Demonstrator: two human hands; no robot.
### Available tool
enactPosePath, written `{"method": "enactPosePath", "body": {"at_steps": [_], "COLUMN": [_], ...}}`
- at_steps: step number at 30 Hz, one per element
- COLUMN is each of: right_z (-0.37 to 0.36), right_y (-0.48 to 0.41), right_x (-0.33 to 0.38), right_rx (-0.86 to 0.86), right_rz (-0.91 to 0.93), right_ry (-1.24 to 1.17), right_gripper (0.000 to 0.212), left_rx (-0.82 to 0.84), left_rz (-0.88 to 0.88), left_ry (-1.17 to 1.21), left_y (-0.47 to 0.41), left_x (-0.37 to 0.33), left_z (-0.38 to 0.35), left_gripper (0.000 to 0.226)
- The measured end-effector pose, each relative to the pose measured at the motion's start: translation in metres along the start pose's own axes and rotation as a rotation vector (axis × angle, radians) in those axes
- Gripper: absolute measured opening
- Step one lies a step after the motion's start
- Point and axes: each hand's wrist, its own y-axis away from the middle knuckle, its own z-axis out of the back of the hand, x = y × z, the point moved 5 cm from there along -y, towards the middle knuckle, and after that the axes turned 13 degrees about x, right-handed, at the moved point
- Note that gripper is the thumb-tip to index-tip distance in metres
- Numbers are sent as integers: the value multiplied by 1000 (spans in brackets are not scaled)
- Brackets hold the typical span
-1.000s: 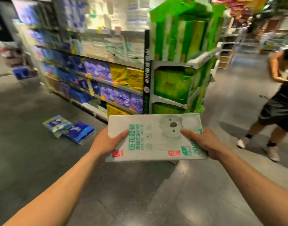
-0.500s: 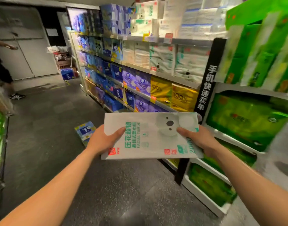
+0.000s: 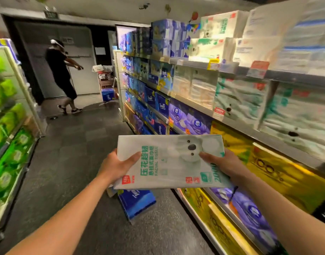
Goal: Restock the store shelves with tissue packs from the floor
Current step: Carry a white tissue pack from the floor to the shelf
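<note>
Tissue pack [image 3: 169,161], white with green letters and a small bear face, is in the air a little below the centre of the view, flat and level, not yet on any shelf. The left hand [image 3: 117,166] grips its short end at 9 o'clock, thumb on top and the other fingers hidden under it. The right hand [image 3: 224,162] grips the opposite end at 3 o'clock in the same way.

I judge the task to be in the middle: this pack is picked up and carried, but the placing is not done. One blue pack [image 3: 136,203] lies on the floor [image 3: 75,144] at 6 o'clock, just below the held one, so more work is left. Packs that look similar, white [image 3: 211,46], stand on the shelves [image 3: 194,63] at 1 o'clock, and this seems to be the likely place.

Compared with half a second ago, the grip of both hands is the same. The view has turned more into the aisle and is closer to the shelves, which now fill the side from 1 to 4 o'clock. A person in black [image 3: 60,70] is now visible at 10 o'clock, and green packs [image 3: 7,144] at 9 o'clock.
</note>
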Motion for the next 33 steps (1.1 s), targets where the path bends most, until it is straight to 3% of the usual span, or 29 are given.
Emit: {"method": "enactPosePath", "body": {"at_steps": [6, 11, 14, 24, 29, 31, 33], "right_z": [-11, -31, -34, -1, 38, 52, 67], "right_y": [-171, -306, -377, -564, -648, -674, -695], "right_x": [31, 45, 56, 77, 112, 135, 161], "right_rx": [38, -18, -61, -234, -275, -307, -351], "right_rz": [13, 59, 40, 43, 131, 165, 200], "right_ry": [57, 19, -34, -5, 61, 74, 94], "right_gripper": [42, 45, 41, 32, 33, 31, 29], "left_rx": [-16, 33, 83, 203, 203, 211, 224], "left_rz": [-11, -64, -74, -183, -291, -350, -397], "left_ry": [8, 13, -12, -106, -104, -84, -38], "left_y": [-141, -281, -369, -617, -715, -750, -791], "left_x": [13, 29, 26, 2, -29, -44, -59], "left_z": [65, 126, 158, 190, 195, 203, 213], "left_gripper": [52, 80, 76, 21, 16, 21, 43]}}
